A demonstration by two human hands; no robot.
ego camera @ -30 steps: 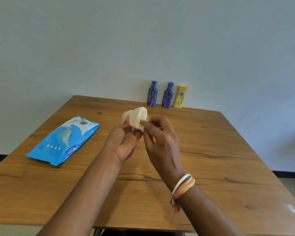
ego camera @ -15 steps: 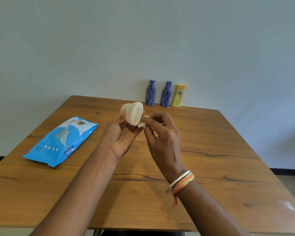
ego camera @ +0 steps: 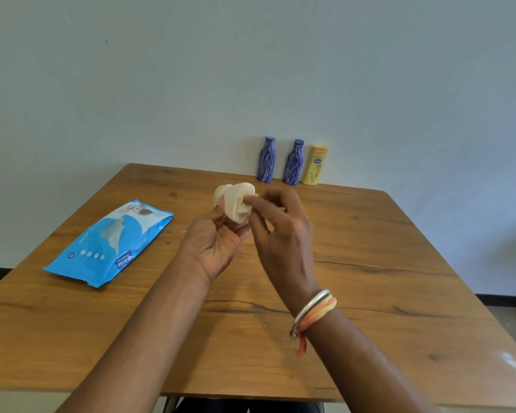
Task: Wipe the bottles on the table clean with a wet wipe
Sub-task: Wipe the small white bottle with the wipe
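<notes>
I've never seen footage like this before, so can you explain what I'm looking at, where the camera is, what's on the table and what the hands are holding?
There is no machine here: these are a person's two bare hands, filmed by a wide-angle camera worn on the head, looking forward and down. The left hand and right hand together hold a bunched cream-white wet wipe above a brown wooden table. On the table lies a flat blue plastic wipes pack. At the far edge, against the wall, stand two dark blue patterned bottles and a yellow lotion bottle. The right wrist wears a metal bangle and orange thread.
</notes>
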